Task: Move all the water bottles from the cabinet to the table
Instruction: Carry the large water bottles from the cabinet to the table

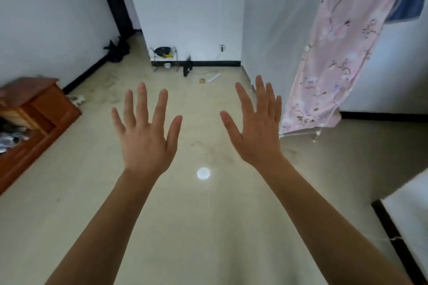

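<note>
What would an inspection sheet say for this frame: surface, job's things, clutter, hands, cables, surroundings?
Surface: scuffed beige floor with a round light reflection.
Job's things: wooden cabinet at left, contents indistinct; no water bottles or table seen.
Clutter: black bag by the left wall; wire rack against the back wall.
Hands: left hand and right hand open, fingers spread, holding nothing.
Cables: possibly a thin cord below the wall socket; too small to confirm.
Surroundings: white walls; pink floral fabric hanging at right.
</note>
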Available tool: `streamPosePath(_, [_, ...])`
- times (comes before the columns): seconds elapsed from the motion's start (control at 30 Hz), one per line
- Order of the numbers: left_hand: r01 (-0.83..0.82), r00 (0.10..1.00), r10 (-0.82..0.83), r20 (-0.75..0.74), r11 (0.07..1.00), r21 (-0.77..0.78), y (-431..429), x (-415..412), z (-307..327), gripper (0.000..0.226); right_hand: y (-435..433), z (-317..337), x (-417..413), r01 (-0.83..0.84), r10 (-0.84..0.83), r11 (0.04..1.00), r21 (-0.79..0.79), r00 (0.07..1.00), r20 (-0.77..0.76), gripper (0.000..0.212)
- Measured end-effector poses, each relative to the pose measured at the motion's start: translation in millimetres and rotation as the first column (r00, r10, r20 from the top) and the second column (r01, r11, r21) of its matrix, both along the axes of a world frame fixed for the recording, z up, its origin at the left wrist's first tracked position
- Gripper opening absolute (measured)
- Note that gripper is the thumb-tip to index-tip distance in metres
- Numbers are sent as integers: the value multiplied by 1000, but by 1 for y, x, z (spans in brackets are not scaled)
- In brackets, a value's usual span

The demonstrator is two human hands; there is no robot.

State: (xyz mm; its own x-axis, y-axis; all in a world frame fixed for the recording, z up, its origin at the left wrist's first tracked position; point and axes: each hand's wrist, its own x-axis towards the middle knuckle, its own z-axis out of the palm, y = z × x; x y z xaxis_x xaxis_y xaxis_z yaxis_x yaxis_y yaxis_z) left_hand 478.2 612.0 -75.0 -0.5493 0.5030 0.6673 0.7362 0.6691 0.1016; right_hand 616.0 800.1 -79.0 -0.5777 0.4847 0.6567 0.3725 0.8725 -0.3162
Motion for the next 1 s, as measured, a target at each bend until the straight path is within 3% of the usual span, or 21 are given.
streamPosePath(0.27, [-381,918,384,96,923,-53,-112,-125,-20,67,-79,-11,-199,-359,357,932,47,933,53,65])
streamPosePath(0.43, [-519,849,523,72,852,-69,-142,-215,-27,66,-100,-26,-323,-512,511,858,36,859,39,66])
streamPosePath(0.47, [-583,807,588,50,808,-87,-146,-261,-25,65,-104,-25,-384,-579,578,814,39,815,37,66])
streamPosePath(0.53, [-620,781,623,44,782,-72,-150,-288,-17,64,-103,-28,-415,-589,587,804,88,808,41,67])
streamPosePath(0.8, [-768,619,784,45,617,-172,-164,-482,22,64,-100,-17,-647,-715,712,698,26,698,84,69])
streamPosePath(1.0, [-840,526,850,36,526,-134,-230,-559,9,65,-174,-16,-772,-818,812,575,-9,568,133,72])
